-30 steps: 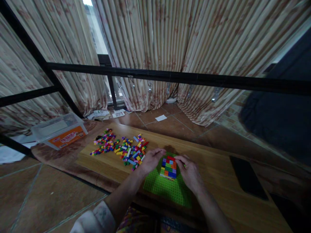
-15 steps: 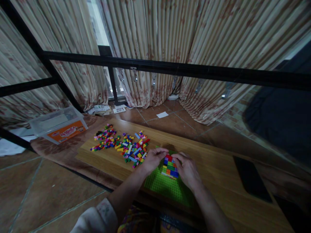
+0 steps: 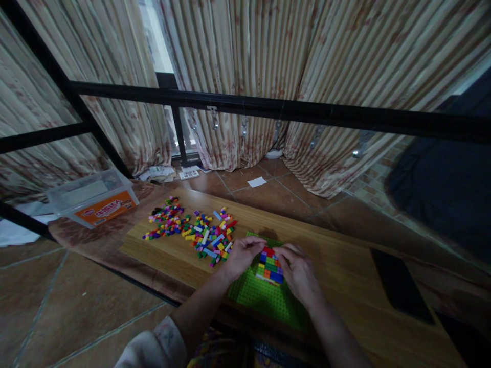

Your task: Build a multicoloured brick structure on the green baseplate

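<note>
A block of multi-coloured toy building bricks (image 3: 270, 267) stands on a green studded baseplate (image 3: 264, 296). Red bricks line its far edge. My left hand (image 3: 246, 254) is closed, thumb and fingertips pinched at the far left corner of the block. Opposite it, my right hand (image 3: 297, 268) curls around the far right corner and right side, its thumb and index finger pressed close to the red bricks. Between the fingertips the view is too small to show any single loose brick. Both hands cover parts of the block and baseplate.
Loose toy bricks (image 3: 209, 237) lie scattered across the left of the wooden tabletop (image 3: 330, 255). A clear plastic box (image 3: 94, 197) with an orange label stands beyond them. A black flat slab (image 3: 401, 283) rests at the right. A black metal bar (image 3: 245, 105) crosses before the curtains.
Both hands stay at the block's far edge. My right fingertips have shifted slightly right, and a little more red brick shows between the hands. The view has moved very slightly.
</note>
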A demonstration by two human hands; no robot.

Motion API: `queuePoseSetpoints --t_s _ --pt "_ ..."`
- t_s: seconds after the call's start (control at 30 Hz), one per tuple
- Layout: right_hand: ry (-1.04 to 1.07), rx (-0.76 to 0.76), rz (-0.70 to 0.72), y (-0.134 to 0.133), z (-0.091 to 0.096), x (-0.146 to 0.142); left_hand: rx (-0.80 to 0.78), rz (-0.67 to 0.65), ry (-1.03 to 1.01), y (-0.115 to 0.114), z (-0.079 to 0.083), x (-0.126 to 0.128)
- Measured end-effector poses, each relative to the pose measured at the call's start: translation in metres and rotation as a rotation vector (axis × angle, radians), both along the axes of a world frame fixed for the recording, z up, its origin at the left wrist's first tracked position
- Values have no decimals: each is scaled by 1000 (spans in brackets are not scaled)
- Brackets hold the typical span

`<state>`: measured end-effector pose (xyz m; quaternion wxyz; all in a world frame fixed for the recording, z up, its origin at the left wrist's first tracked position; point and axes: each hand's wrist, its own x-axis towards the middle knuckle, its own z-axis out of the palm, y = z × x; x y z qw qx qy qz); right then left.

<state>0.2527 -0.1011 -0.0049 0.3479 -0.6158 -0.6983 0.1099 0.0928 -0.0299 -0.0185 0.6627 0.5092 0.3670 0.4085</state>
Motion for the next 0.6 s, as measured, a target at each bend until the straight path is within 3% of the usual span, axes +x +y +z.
queuePoseSetpoints --t_s 0.33,0.6 --pt "-20 95 14 -5 -6 0 48 -37 19 0 -3 -3" --pt "62 38 -7 -7 -2 -1 54 -52 52 3 -7 -5"
